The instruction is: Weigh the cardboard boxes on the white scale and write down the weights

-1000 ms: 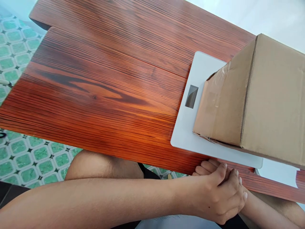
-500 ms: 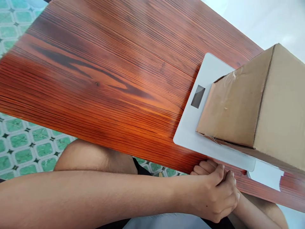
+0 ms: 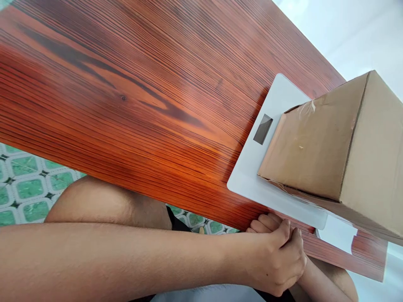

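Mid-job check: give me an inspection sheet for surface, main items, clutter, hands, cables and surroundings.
Surface: glossy red-brown wooden table, grain visible.
Main items: cardboard box, with clear tape, sits on a white scale; no reading legible on its dark display.
Clutter: white sheet-like piece by the scale's near edge, partly hidden.
Hands: left hand clasped over the right hand, which is partly hidden.
Cables: nothing seen.
Surroundings: green-and-white tiled floor.
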Available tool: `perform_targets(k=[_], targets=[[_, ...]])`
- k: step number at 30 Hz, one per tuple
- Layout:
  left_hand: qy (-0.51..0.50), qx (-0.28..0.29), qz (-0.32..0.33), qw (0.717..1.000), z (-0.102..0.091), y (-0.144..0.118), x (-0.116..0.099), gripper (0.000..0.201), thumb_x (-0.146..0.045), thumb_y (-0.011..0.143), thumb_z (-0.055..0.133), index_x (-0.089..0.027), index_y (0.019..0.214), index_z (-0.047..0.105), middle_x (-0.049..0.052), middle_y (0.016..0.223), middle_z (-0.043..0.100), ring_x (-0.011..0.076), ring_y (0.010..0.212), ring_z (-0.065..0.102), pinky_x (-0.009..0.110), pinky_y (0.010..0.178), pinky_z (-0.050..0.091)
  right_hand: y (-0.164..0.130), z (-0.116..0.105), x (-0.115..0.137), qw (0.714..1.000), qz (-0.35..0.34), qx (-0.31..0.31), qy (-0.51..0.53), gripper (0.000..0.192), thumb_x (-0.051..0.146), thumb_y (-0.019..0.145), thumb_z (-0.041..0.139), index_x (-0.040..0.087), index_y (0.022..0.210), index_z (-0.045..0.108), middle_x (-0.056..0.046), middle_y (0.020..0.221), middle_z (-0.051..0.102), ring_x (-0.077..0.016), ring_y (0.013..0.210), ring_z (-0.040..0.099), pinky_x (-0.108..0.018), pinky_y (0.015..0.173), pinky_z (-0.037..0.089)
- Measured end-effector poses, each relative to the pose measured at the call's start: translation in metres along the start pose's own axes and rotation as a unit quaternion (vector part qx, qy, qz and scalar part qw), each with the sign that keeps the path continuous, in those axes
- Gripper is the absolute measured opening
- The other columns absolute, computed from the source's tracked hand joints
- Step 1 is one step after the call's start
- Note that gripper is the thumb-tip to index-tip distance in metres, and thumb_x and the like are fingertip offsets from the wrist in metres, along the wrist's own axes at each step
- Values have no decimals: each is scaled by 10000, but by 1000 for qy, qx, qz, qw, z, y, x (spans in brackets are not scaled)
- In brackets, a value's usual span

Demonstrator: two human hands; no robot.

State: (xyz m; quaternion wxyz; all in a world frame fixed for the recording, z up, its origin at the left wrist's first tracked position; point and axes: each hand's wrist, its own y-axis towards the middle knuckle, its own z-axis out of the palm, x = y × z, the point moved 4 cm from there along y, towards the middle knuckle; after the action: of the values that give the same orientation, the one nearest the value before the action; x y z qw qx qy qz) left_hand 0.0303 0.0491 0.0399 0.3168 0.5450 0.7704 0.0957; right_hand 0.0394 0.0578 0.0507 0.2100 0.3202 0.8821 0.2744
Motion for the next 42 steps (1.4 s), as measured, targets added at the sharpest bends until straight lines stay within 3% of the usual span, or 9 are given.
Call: perform_targets(k=[4, 7, 12, 18, 22, 27, 33, 38, 42], targets=[[-9, 38, 26, 999, -4, 0, 1, 330, -312, 983, 483, -182, 1231, 658, 128, 1348, 624, 316, 1300, 549, 490, 1085, 507, 3, 1, 10, 979, 8, -151, -137, 245, 156, 891, 694, 205, 1130, 719, -82, 918, 775, -345, 744, 758, -465, 641, 652], [-9, 64, 36, 997, -8, 2, 7, 386, -301, 986, 460, -135, 1297, 618, 161, 1374, 600, 324, 1330, 523, 526, 1145, 438, 2, 7, 16, 976, 0, -168, -142, 241, 173, 890, 709, 209, 1128, 717, -78, 920, 773, -335, 747, 757, -451, 639, 645], [58, 10, 90, 994, -17, 4, 15, 410, -312, 989, 401, -129, 1265, 643, 171, 1316, 637, 330, 1276, 574, 539, 1138, 425, -2, 10, 12, 977, 37, -175, -115, 256, 209, 916, 687, 259, 1166, 700, -83, 955, 771, -336, 809, 754, -443, 708, 621], [78, 21, 92, 993, -20, 5, 18, 434, -294, 1006, 334, -126, 1299, 607, 172, 1350, 623, 303, 1290, 567, 533, 1139, 417, -6, 17, 7, 965, 78, -245, -60, 174, 292, 922, 693, 314, 1087, 745, -57, 886, 778, -311, 788, 747, -415, 736, 580], [87, 21, 96, 991, -22, 5, 19, 433, -285, 1002, 338, -121, 1275, 631, 177, 1346, 624, 307, 1283, 573, 519, 1131, 432, -5, 17, 7, 965, 70, -243, -64, 199, 257, 908, 707, 300, 1099, 744, -72, 892, 776, -324, 790, 745, -425, 722, 580], [62, 11, 79, 995, -26, 5, 17, 381, -305, 996, 404, -177, 1260, 647, 128, 1323, 644, 294, 1290, 559, 488, 1110, 477, -1, 10, 10, 977, 36, -179, -113, 195, 206, 883, 731, 203, 1078, 732, -88, 890, 772, -335, 768, 756, -426, 654, 612], [52, -6, 90, 995, -29, 7, 22, 386, -268, 990, 396, -149, 1234, 671, 132, 1284, 672, 293, 1257, 587, 490, 1102, 473, 1, 4, 10, 979, -27, -153, -132, 379, 126, 854, 718, 178, 1228, 691, -108, 918, 769, -332, 741, 754, -407, 577, 609], [72, -31, 142, 987, -36, 9, 32, 382, -250, 990, 405, -161, 1192, 718, 117, 1226, 708, 297, 1202, 630, 478, 1038, 503, 5, 0, 15, 982, -13, -137, -126, 237, 118, 868, 689, 150, 1101, 719, -112, 894, 771, -328, 764, 755, -404, 610, 614], [77, -23, 158, 984, -35, 8, 31, 388, -257, 998, 392, -182, 1201, 714, 115, 1239, 701, 295, 1203, 626, 474, 1019, 501, 5, 0, 23, 985, 51, -125, -109, 281, 114, 893, 661, 182, 1164, 694, -123, 961, 763, -343, 863, 753, -445, 760, 634]])
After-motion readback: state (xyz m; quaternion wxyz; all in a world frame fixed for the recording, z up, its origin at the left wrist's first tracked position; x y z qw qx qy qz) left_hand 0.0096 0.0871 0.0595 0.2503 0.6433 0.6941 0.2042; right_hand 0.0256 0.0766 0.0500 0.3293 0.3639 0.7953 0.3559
